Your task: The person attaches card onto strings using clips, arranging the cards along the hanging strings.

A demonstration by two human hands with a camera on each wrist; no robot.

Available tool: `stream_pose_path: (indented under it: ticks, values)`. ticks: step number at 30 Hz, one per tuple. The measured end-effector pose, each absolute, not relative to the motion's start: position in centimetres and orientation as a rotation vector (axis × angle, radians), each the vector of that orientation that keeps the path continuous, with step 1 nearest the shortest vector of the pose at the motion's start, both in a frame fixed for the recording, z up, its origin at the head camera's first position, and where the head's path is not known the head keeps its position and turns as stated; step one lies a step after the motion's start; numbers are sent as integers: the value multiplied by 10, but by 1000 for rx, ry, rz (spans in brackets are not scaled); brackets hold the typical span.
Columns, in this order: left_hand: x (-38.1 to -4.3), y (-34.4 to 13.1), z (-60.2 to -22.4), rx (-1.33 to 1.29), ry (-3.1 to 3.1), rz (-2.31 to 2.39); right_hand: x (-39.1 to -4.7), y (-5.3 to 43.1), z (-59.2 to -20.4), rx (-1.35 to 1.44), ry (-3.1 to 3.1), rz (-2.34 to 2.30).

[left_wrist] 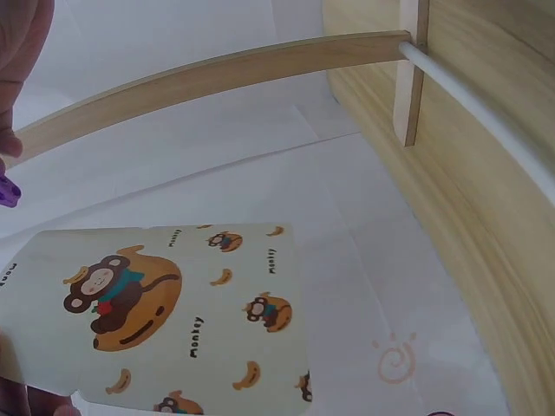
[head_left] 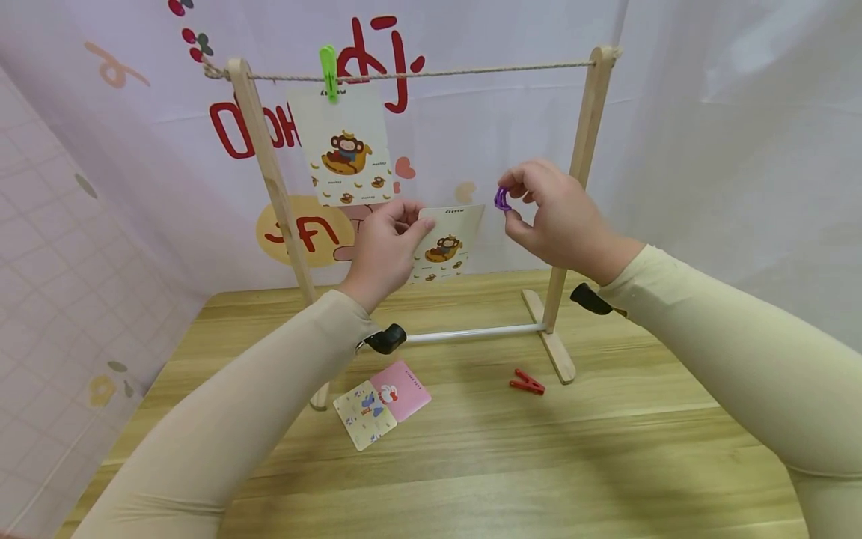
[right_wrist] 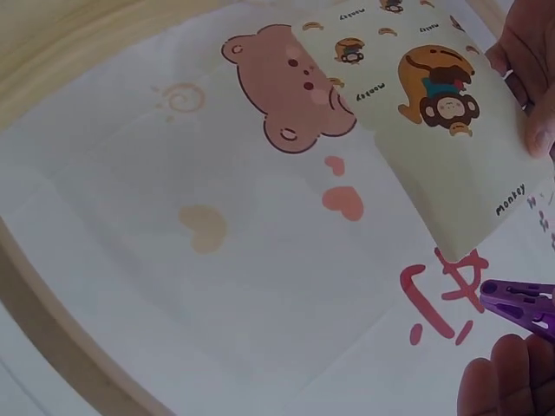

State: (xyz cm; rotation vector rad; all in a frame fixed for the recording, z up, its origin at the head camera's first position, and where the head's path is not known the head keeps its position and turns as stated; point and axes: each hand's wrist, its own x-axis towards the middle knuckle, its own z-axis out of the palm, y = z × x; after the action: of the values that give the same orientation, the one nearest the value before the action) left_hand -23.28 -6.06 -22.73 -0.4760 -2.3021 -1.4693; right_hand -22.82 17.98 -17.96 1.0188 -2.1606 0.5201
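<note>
My left hand (head_left: 388,251) pinches the upper left edge of a cream monkey card (head_left: 444,245), held up below the rope (head_left: 465,72). To its right, my right hand (head_left: 562,213) pinches a purple clothespin (head_left: 501,198) between thumb and fingers, apart from the card. In the right wrist view the purple clothespin (right_wrist: 519,305) lies just off the card's corner, its jaws pointing toward the left. Another monkey card (head_left: 345,153) hangs from the rope's left part, clipped by a green clothespin (head_left: 328,73).
The rope runs between two wooden posts (head_left: 584,150), joined low down by a white rod (head_left: 474,333). On the wooden table (head_left: 485,464) lie a red clothespin (head_left: 528,382), a pink card (head_left: 406,391) and a cream card (head_left: 360,427) overlapping it. A printed cloth (head_left: 498,127) hangs behind.
</note>
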Motion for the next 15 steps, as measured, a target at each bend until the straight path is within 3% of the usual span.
stream_pose_path:
  ticks: [15]
  values:
    - [-237, -60, -199, -466, -2211, -1476, -226, 173, -152, 1005, -2087, 533]
